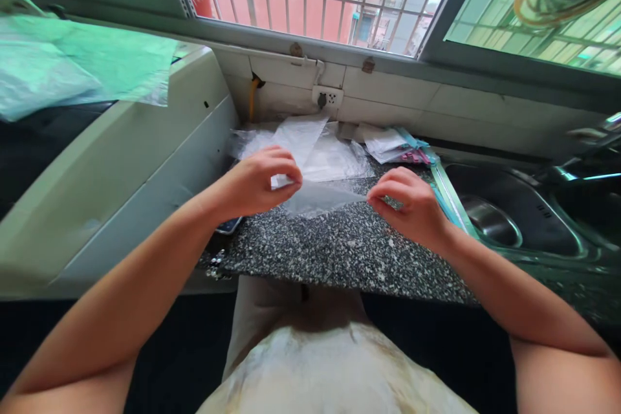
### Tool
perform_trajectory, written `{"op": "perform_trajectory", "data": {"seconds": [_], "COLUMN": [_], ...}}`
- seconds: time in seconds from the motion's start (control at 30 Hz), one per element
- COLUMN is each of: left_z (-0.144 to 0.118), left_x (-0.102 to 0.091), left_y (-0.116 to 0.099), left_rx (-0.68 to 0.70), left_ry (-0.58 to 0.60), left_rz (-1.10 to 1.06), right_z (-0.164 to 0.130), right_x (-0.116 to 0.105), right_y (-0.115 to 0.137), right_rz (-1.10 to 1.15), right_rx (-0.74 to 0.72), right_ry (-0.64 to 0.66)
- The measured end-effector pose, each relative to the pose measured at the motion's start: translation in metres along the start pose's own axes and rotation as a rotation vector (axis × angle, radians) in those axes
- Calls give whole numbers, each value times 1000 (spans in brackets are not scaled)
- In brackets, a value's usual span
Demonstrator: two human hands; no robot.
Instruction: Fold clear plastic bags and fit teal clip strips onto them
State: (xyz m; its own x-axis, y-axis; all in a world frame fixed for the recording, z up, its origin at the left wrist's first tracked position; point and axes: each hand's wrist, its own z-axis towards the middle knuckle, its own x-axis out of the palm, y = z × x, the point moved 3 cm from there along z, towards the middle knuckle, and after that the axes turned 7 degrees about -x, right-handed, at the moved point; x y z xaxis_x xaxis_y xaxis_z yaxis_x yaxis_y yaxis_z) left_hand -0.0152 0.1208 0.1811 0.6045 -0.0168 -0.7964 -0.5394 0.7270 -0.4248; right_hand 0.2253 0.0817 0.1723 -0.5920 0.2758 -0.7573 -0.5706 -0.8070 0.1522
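A clear plastic bag (323,199) stretches between my two hands above the speckled countertop (310,246). My left hand (264,181) pinches one end of it between thumb and fingers. At the opposite end, my right hand (405,204) grips a corner with closed fingertips. Just behind the bag lies a loose pile of clear plastic bags (334,152) against the wall side. To the right of that pile rests a stack of packets (388,142) with blue and pink edges.
A sink (514,200) holding a metal bowl (490,220) is at the right. On the left stands a pale appliance (194,97) with greenish plastic sheets (121,58) on top. A wall socket (328,98) with a plug sits below the barred window. A dark flat object (229,226) lies under my left wrist.
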Motion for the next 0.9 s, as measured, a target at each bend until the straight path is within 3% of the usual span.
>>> {"op": "perform_trajectory", "data": {"seconds": [0.23, 0.4, 0.77, 0.9], "left_z": [-68, -101, -149, -152], "left_x": [35, 64, 113, 117], "left_y": [-19, -25, -26, -28], "left_rx": [-24, 1, -33, -29], "left_ry": [50, 77, 186, 204], "left_rz": [42, 82, 28, 30], "right_z": [-55, -83, -112, -95], "right_x": [16, 31, 63, 65], "right_y": [43, 55, 59, 35], "right_rz": [-111, -65, 102, 173], "right_rx": [-92, -82, -172, -86], "right_ry": [133, 195, 451, 381]}}
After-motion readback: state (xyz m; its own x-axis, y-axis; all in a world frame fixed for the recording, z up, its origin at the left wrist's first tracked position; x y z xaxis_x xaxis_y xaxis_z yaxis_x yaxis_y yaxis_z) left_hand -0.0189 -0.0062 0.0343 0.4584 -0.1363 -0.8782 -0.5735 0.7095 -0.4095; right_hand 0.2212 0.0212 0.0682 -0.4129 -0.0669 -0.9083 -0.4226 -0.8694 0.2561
